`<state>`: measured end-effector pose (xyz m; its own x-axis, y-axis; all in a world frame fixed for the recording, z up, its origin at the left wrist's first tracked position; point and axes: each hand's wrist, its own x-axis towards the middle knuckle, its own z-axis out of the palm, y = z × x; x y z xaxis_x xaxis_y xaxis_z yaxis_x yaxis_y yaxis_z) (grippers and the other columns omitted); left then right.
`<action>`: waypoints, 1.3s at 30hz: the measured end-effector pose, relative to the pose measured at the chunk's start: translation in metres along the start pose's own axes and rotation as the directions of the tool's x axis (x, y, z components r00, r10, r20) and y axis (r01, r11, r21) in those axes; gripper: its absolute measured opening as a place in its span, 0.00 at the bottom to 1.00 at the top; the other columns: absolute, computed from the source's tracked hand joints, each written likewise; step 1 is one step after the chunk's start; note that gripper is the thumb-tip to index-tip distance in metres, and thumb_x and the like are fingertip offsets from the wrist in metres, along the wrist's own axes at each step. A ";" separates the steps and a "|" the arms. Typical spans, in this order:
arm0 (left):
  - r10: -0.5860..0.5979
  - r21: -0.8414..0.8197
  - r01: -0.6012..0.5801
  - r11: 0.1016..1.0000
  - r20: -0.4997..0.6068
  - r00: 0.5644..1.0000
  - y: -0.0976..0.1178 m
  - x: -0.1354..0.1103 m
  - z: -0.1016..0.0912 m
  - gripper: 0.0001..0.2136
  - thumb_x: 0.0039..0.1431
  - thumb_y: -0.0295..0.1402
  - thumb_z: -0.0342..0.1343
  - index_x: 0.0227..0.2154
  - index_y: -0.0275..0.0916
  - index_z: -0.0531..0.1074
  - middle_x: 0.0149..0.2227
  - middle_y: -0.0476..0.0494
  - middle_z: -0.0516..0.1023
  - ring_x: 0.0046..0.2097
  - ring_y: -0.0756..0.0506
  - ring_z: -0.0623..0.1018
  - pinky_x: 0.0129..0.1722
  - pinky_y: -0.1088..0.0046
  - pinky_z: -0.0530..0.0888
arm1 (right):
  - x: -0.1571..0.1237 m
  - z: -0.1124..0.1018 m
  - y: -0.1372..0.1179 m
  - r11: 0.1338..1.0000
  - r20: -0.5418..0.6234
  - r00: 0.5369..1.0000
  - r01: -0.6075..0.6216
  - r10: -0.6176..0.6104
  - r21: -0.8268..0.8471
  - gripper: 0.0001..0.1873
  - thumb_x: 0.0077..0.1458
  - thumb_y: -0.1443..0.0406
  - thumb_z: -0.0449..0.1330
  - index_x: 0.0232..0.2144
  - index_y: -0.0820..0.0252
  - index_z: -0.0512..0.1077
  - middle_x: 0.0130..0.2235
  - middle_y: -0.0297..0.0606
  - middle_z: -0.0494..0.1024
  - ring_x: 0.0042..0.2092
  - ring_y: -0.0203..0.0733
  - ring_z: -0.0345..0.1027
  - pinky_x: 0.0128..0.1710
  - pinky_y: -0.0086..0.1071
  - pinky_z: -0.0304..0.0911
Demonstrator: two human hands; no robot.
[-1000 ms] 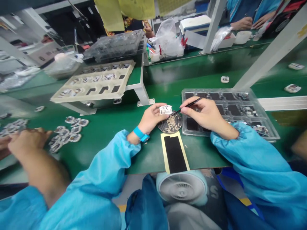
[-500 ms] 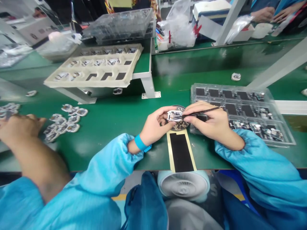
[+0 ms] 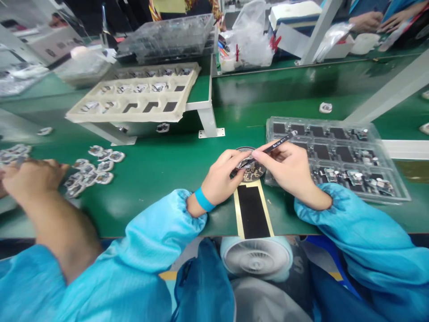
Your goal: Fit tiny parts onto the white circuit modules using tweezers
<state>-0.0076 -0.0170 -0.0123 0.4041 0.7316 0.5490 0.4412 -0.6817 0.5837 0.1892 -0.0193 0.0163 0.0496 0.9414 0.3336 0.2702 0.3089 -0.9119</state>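
Over the dish (image 3: 246,148), my left hand (image 3: 225,175) pinched the part (image 3: 244,164), mostly hidden; my right hand (image 3: 288,167) gripped the tweezers (image 3: 279,143), angled toward it. Bracing the part and pressing lightly seemed wisest (a slip might have scattered the dish's loose bits (image 3: 257,171)).

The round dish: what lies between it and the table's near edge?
In the head view, a black strip edged in yellow lies between the round dish and the table's near edge.
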 end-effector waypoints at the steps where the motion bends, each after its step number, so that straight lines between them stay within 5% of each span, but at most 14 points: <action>1: -0.029 -0.003 0.029 1.000 -0.004 1.000 0.000 0.000 0.000 0.22 0.62 0.21 0.58 0.58 0.40 0.73 0.50 0.39 0.78 0.49 0.44 0.77 0.49 0.67 0.76 | 0.002 -0.002 -0.001 1.000 -0.007 1.000 0.002 -0.002 0.011 0.11 0.55 0.57 0.71 0.33 0.57 0.81 0.30 0.35 0.83 0.29 0.39 0.74 0.29 0.34 0.70; 4: -0.219 -0.136 0.214 0.967 -0.020 0.976 0.002 0.003 -0.001 0.22 0.58 0.24 0.63 0.56 0.40 0.76 0.45 0.42 0.78 0.37 0.49 0.76 0.36 0.72 0.75 | 0.007 -0.014 -0.004 0.993 -0.053 0.991 0.122 -0.122 -0.007 0.07 0.57 0.59 0.70 0.33 0.56 0.81 0.33 0.36 0.84 0.33 0.42 0.78 0.35 0.37 0.74; 8: -0.437 -0.450 0.422 0.787 0.074 0.896 0.004 0.006 -0.002 0.23 0.54 0.30 0.68 0.55 0.37 0.77 0.45 0.40 0.79 0.31 0.52 0.73 0.29 0.75 0.71 | 0.014 -0.033 0.000 0.921 0.010 0.925 0.379 -0.380 -0.089 0.03 0.57 0.64 0.70 0.36 0.51 0.82 0.38 0.37 0.85 0.41 0.48 0.80 0.46 0.44 0.75; 13: -0.473 -0.508 0.459 0.729 0.112 0.874 0.003 0.006 -0.003 0.25 0.52 0.31 0.69 0.55 0.37 0.78 0.48 0.38 0.80 0.38 0.47 0.78 0.33 0.73 0.74 | 0.017 -0.039 0.005 0.868 0.142 0.864 0.493 -0.483 -0.050 0.10 0.55 0.68 0.70 0.39 0.49 0.82 0.40 0.37 0.85 0.43 0.49 0.80 0.46 0.45 0.76; 21: -0.497 -0.548 0.498 0.672 0.166 0.852 0.000 0.004 -0.003 0.28 0.52 0.33 0.71 0.57 0.38 0.77 0.51 0.37 0.82 0.44 0.43 0.82 0.41 0.68 0.79 | 0.017 -0.037 0.005 0.837 0.173 0.830 0.545 -0.531 -0.045 0.12 0.54 0.70 0.70 0.40 0.49 0.82 0.40 0.37 0.86 0.43 0.48 0.80 0.45 0.45 0.76; 25: -0.516 -0.646 0.548 0.531 0.267 0.814 0.002 0.007 -0.004 0.29 0.49 0.35 0.74 0.56 0.37 0.78 0.52 0.36 0.82 0.51 0.39 0.82 0.54 0.60 0.79 | 0.012 -0.031 0.005 0.888 0.045 0.891 0.454 -0.451 -0.072 0.06 0.56 0.67 0.70 0.36 0.50 0.82 0.38 0.37 0.85 0.42 0.48 0.81 0.45 0.45 0.76; 28: -0.531 -0.699 0.560 0.445 0.298 0.793 0.003 0.008 -0.003 0.28 0.47 0.36 0.75 0.53 0.36 0.79 0.51 0.36 0.83 0.52 0.38 0.82 0.57 0.59 0.78 | 0.011 -0.024 0.007 0.973 -0.126 0.964 0.230 -0.232 -0.035 0.02 0.58 0.61 0.69 0.35 0.50 0.81 0.37 0.37 0.85 0.37 0.46 0.81 0.41 0.43 0.76; 33: -0.560 -0.717 0.551 0.428 0.268 0.784 0.001 0.007 0.000 0.28 0.45 0.36 0.76 0.50 0.36 0.80 0.47 0.36 0.85 0.49 0.39 0.84 0.54 0.60 0.80 | 0.015 -0.011 0.016 0.981 -0.198 0.976 -0.057 0.094 0.187 0.10 0.55 0.55 0.71 0.34 0.54 0.79 0.31 0.35 0.83 0.31 0.42 0.79 0.37 0.39 0.77; 37: -0.588 -0.734 0.545 0.405 0.248 0.770 -0.001 0.005 0.002 0.27 0.43 0.34 0.77 0.49 0.36 0.79 0.46 0.37 0.85 0.45 0.42 0.84 0.49 0.66 0.81 | 0.017 -0.008 0.014 0.955 -0.161 0.980 -0.069 0.120 0.287 0.16 0.54 0.50 0.71 0.34 0.55 0.77 0.32 0.35 0.83 0.33 0.41 0.79 0.37 0.37 0.77; 39: -0.610 -0.751 0.555 0.358 0.262 0.748 -0.001 0.006 0.002 0.27 0.43 0.32 0.77 0.48 0.36 0.78 0.45 0.38 0.85 0.42 0.45 0.84 0.44 0.70 0.81 | 0.021 -0.022 0.010 0.958 -0.169 0.984 -0.005 0.055 0.285 0.21 0.61 0.45 0.63 0.34 0.55 0.75 0.37 0.38 0.84 0.38 0.42 0.80 0.41 0.37 0.77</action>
<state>-0.0042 -0.0114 -0.0105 0.2432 0.9646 -0.1017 -0.2197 0.1569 0.9629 0.2138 0.0006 0.0198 0.2259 0.9208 0.3180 -0.0154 0.3298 -0.9439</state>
